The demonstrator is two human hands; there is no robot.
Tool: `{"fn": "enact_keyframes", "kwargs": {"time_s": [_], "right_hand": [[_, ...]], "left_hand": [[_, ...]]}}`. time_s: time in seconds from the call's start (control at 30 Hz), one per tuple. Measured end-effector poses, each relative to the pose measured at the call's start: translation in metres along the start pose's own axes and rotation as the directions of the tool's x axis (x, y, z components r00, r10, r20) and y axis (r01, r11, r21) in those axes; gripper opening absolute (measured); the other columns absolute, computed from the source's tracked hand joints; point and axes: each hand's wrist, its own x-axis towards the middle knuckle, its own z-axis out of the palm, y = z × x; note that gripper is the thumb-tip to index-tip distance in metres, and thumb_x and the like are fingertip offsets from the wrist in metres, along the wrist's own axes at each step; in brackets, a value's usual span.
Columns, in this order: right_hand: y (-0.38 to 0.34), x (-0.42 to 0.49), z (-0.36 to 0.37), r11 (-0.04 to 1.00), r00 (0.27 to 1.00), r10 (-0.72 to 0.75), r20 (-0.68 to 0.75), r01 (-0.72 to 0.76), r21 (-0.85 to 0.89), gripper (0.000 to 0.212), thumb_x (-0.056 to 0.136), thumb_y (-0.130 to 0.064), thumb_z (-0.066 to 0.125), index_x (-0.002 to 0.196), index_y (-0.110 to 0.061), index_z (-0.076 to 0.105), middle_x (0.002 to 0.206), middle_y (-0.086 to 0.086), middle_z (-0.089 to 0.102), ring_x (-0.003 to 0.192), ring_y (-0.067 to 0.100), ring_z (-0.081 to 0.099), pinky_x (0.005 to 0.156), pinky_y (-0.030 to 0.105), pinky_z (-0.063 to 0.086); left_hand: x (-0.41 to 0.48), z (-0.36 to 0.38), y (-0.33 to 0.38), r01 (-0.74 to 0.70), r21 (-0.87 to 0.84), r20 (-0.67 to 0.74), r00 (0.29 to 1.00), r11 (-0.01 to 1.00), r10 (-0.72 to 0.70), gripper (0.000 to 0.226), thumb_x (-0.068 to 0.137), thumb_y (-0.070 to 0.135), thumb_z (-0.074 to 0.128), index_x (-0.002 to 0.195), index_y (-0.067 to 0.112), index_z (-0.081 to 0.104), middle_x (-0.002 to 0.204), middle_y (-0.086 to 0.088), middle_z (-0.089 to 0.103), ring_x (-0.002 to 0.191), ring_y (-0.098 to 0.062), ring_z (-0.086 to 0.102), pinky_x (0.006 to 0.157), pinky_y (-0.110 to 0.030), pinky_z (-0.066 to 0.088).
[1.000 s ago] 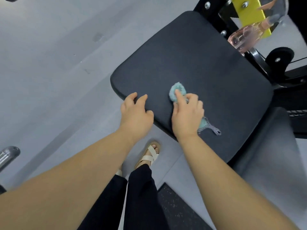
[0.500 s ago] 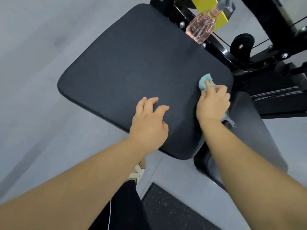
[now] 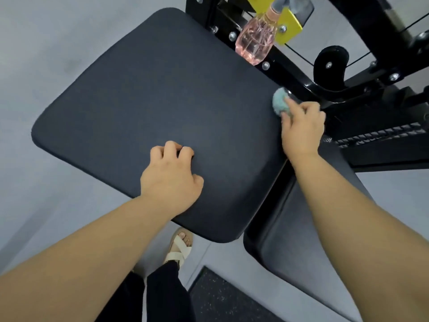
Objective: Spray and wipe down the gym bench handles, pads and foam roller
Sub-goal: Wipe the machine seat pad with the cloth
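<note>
Soft even light, faint shadows, wide-angle edge warp, slight blur.

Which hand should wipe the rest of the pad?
Probably the right hand: it presses the cloth on the pad. The left hand just rests there, holding nothing.
</note>
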Motion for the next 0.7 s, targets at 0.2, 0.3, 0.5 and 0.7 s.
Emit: {"fn": "enact_keyframes", "kwargs": {"time_s": [0.2,0.3,0.5,0.7], "right_hand": [[-0.053,-0.054,0.003,0.994,0.996,-0.084,0.021,0.082,0.073,0.033,0.085,-0.024,0.053,0.116,-0.024,0.065,0.105,0.010,0.057,0.082,0.034,0.052,0.068,0.038,0.041],[-0.047,-0.105,-0.012,0.821,0.819,-0.562,0.116,0.535,0.199,0.033,0.083,-0.025,0.048,0.112,-0.024,0.065,0.098,0.004,0.054,0.072,0.028,0.049,0.060,0.034,0.040],[-0.011,0.020,0.003,0.915,0.915,-0.401,0.047,0.397,0.069,0.036,0.087,-0.024,0.053,0.122,-0.026,0.062,0.106,0.015,0.057,0.085,0.038,0.052,0.074,0.045,0.048],[-0.089,0.011,0.023,0.997,0.985,-0.057,0.164,0.066,-0.045,0.037,0.094,-0.024,0.047,0.131,-0.027,0.049,0.125,0.010,0.045,0.106,0.033,0.045,0.080,0.038,0.036]], "left_hand": [[0.000,0.004,0.007,0.024,0.081,-0.041,0.999,0.996,-0.021,0.042,0.090,0.033,0.043,0.130,0.024,0.036,0.130,0.005,0.032,0.121,-0.022,0.029,0.064,-0.027,0.035],[0.001,0.003,0.007,0.026,0.087,-0.058,0.998,0.996,-0.021,0.042,0.090,0.032,0.043,0.131,0.025,0.036,0.130,0.005,0.033,0.119,-0.021,0.030,0.063,-0.026,0.034],[0.001,0.006,0.005,0.035,0.095,-0.084,0.996,0.995,-0.027,0.044,0.088,0.032,0.043,0.131,0.029,0.035,0.129,0.008,0.033,0.118,-0.019,0.030,0.062,-0.026,0.034],[0.003,0.010,0.003,0.048,0.035,-0.095,0.994,0.998,-0.044,0.043,0.088,0.029,0.044,0.131,0.030,0.038,0.131,0.008,0.033,0.121,-0.018,0.029,0.065,-0.027,0.036]]}}
